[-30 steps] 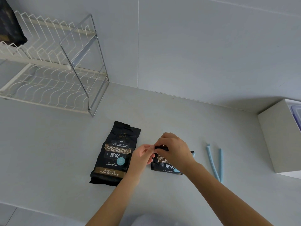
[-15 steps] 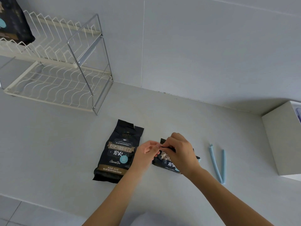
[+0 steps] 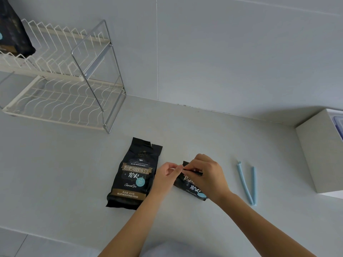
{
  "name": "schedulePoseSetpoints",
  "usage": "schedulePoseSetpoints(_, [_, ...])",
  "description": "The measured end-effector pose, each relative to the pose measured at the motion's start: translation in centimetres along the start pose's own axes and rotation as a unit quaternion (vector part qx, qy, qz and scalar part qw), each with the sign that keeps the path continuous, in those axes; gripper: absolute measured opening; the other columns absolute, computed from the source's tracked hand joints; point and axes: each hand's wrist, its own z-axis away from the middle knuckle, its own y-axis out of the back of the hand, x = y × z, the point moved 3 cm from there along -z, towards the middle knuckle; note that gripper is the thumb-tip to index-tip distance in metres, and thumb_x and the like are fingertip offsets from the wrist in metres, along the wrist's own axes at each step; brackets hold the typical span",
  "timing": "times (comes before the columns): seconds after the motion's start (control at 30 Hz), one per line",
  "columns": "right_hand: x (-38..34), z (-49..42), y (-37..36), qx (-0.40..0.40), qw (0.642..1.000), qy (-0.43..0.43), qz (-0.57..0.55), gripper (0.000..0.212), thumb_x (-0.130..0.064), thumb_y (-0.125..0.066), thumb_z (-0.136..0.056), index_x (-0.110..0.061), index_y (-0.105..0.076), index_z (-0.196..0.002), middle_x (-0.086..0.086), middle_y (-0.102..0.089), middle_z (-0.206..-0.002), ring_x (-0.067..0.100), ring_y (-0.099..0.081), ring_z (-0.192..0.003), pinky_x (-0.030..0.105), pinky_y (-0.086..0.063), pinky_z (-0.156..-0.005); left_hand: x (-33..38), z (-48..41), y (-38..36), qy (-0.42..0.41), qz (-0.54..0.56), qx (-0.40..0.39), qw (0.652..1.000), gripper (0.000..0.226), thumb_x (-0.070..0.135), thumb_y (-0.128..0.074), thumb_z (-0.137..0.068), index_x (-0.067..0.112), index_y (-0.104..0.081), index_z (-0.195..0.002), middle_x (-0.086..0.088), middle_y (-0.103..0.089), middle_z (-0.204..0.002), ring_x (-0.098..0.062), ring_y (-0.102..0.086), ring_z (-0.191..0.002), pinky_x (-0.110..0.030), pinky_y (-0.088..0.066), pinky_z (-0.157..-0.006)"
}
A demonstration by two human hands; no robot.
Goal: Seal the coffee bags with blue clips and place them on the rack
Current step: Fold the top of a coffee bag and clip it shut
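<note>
Over at the far left, a dark coffee bag on the rack (image 3: 15, 37) sits on the upper tier, cut off by the frame edge so only part of it shows; its print is too dim to read. The rack (image 3: 61, 101) itself is cream wire with a chrome end frame, and its lower tier runs out of view on the left.

Next along, flat on the pale counter (image 3: 55, 182), lies a full coffee bag (image 3: 134, 173) with its top edge open and notched. Its label reads "BLUE MOUNTAIN", "Charcoal fire", "454" and "BLUE MOUNTAIN FOOD", alongside Chinese characters in a gold banner.

Just beside it, the left hand (image 3: 165, 179) has its fingers curled, thumb and forefinger pinching the top edge of a second coffee bag (image 3: 191, 186). The right hand (image 3: 207, 178) covers most of that bag and pinches the same folded edge, fingertips meeting the left hand's. Only a strip of this bag's label peeks out, with fragments of characters and a pale blue dot; nothing legible.

Further right, apart from the hands, a blue clip (image 3: 247, 183) lies open on the counter, its two arms joined at the near end.

At the right edge stands a white box (image 3: 319, 156), cut off by the frame, with a blue-rimmed something on top that I cannot make out.
</note>
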Motion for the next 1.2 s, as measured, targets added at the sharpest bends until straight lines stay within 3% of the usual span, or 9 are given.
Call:
schedulePoseSetpoints(0.17, [0.6,0.1,-0.2,-0.08,0.992,-0.013,0.097,0.021,-0.038,-0.07,-0.077,-0.032,-0.065,-0.096,-0.016,-0.058,-0.088,0.004,-0.05,-0.084,0.021,-0.042,-0.062,0.0,-0.1,0.1,0.047,-0.003,-0.006,0.999,0.03,0.035,-0.055,-0.09,0.006,-0.059,-0.088,-0.011,-0.058,-0.082,-0.017,-0.054,-0.079,-0.021,-0.041,-0.068])
schedulePoseSetpoints(0.37, [0.3,-0.1,-0.8,-0.036,0.99,0.021,0.134,0.012,-0.031,-0.066,-0.083,-0.021,-0.069,-0.077,-0.007,-0.063,-0.073,0.013,-0.055,-0.074,0.023,-0.036,-0.053,-0.4,0.2,-0.1,0.053,0.011,-0.005,0.999,0.034,0.036,-0.056,-0.09,0.011,-0.053,-0.068,-0.005,-0.048,-0.066,-0.012,-0.047,-0.065,-0.017,-0.039,-0.06])
schedulePoseSetpoints(0.6, [-0.3,0.3,-0.9,-0.076,0.985,0.078,0.137,0.006,-0.023,-0.067,-0.083,-0.023,-0.072,-0.079,-0.005,-0.059,-0.069,0.016,-0.054,-0.071,0.025,-0.034,-0.049,-1.4,0.5,0.5,0.041,-0.041,0.042,0.997,0.039,0.037,-0.062,-0.086,0.018,-0.049,-0.054,0.002,-0.046,-0.054,-0.007,-0.042,-0.053,-0.016,-0.033,-0.049])
schedulePoseSetpoints(0.73, [-0.4,-0.3,-0.1,-0.076,0.994,0.015,0.081,0.011,-0.035,-0.058,-0.087,-0.033,-0.069,-0.084,-0.016,-0.059,-0.074,0.002,-0.049,-0.075,0.026,-0.043,-0.057,-1.8,0.3,0.9,0.036,-0.071,0.068,0.994,0.035,0.042,-0.059,-0.086,0.022,-0.052,-0.059,0.006,-0.047,-0.053,-0.005,-0.043,-0.052,-0.02,-0.032,-0.052])
schedulePoseSetpoints(0.83, [0.7,0.3,1.6,-0.028,0.997,-0.007,0.071,0.005,-0.029,-0.063,-0.083,-0.032,-0.066,-0.087,-0.019,-0.06,-0.079,-0.002,-0.048,-0.075,0.021,-0.044,-0.059,-1.6,0.0,0.9,0.055,-0.05,0.065,0.995,0.016,0.031,-0.061,-0.087,0.02,-0.058,-0.076,0.001,-0.061,-0.071,-0.012,-0.058,-0.07,-0.019,-0.039,-0.058])
schedulePoseSetpoints(0.9, [2.6,1.8,2.7,-0.031,0.997,-0.03,0.069,0.011,-0.03,-0.066,-0.082,-0.032,-0.066,-0.092,-0.02,-0.059,-0.086,-0.002,-0.049,-0.079,0.023,-0.047,-0.063,-0.6,-0.1,1.1,0.017,-0.046,0.081,0.996,0.006,0.016,-0.063,-0.086,0.02,-0.06,-0.084,0.002,-0.064,-0.084,-0.009,-0.06,-0.08,-0.014,-0.043,-0.063])
schedulePoseSetpoints(0.97, [4.5,3.5,3.6,-0.042,0.995,-0.064,0.06,0.015,-0.03,-0.065,-0.083,-0.034,-0.066,-0.097,-0.02,-0.061,-0.091,0.0,-0.053,-0.084,0.025,-0.05,-0.066,0.9,0.1,1.5,-0.054,-0.064,0.124,0.989,0.018,0.004,-0.059,-0.086,0.021,-0.062,-0.083,0.005,-0.066,-0.086,-0.001,-0.06,-0.08,-0.008,-0.045,-0.067])
schedulePoseSetpoints(1.07, [6.4,5.7,4.0,-0.042,0.992,-0.113,0.025,0.017,-0.031,-0.064,-0.084,-0.039,-0.066,-0.099,-0.021,-0.061,-0.089,-0.001,-0.055,-0.084,0.021,-0.049,-0.064,3.3,0.8,2.0,-0.118,-0.062,0.172,0.976,0.02,0.002,-0.056,-0.086,0.02,-0.064,-0.08,0.007,-0.066,-0.082,-0.007,-0.061,-0.079,-0.016,-0.045,-0.071])
schedulePoseSetpoints(1.2, [6.7,6.4,3.3,-0.004,0.984,-0.151,-0.092,0.019,-0.022,-0.068,-0.082,-0.036,-0.069,-0.094,-0.015,-0.064,-0.086,0.002,-0.056,-0.082,0.016,-0.047,-0.06,7.7,1.6,-0.6,-0.258,-0.208,-0.006,0.943,0.009,0.015,-0.059,-0.084,0.021,-0.066,-0.086,0.011,-0.066,-0.082,-0.005,-0.059,-0.08,-0.016,-0.045,-0.077])
